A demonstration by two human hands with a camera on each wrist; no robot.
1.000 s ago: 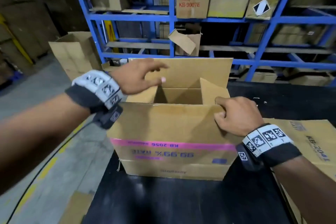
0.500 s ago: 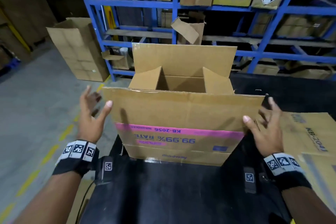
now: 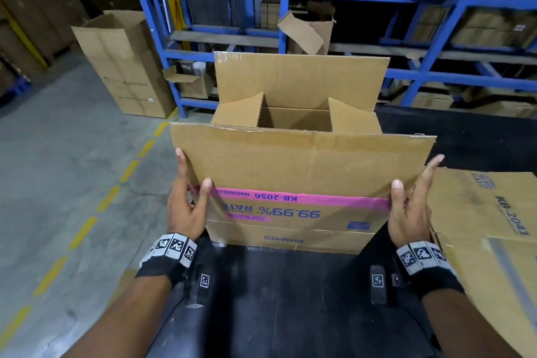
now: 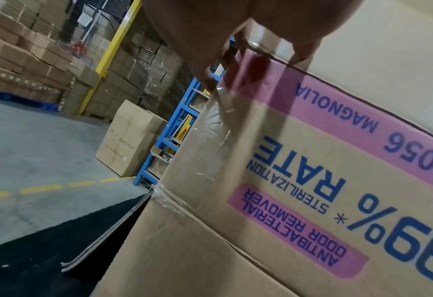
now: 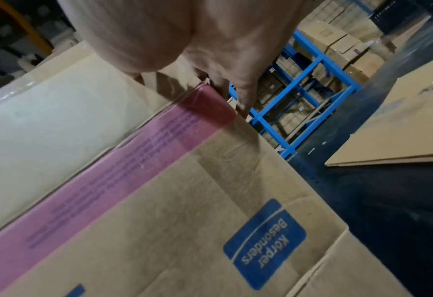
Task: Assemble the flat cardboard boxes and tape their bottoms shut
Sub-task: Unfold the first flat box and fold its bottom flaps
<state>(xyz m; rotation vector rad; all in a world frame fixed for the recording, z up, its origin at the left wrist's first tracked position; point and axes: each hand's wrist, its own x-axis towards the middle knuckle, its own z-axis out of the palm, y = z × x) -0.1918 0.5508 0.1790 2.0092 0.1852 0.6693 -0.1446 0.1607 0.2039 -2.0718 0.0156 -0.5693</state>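
A brown cardboard box [image 3: 290,166] with a pink band and upside-down print stands on the black table [image 3: 290,299]. Its top is open; the far and near long flaps stand up and the two short flaps lean inward. My left hand [image 3: 190,183] lies on the near left corner, thumb on the front face and straight fingers along the left side. On the near right corner my right hand [image 3: 415,174] mirrors that. The left wrist view shows the left hand [image 4: 235,40] at the taped box [image 4: 312,180] corner. The right wrist view shows the right hand [image 5: 197,40] at the box [image 5: 185,201] edge.
A stack of flat cardboard boxes [image 3: 488,212] lies on the table right of the box. A blue rack [image 3: 284,9] with cartons stands behind. A tall carton [image 3: 125,67] stands on the grey floor at left, near a yellow dashed line [image 3: 107,197].
A second ago both hands were at the top flaps. They drew apart and down, and now press the two near corners. The near long flap has come up.
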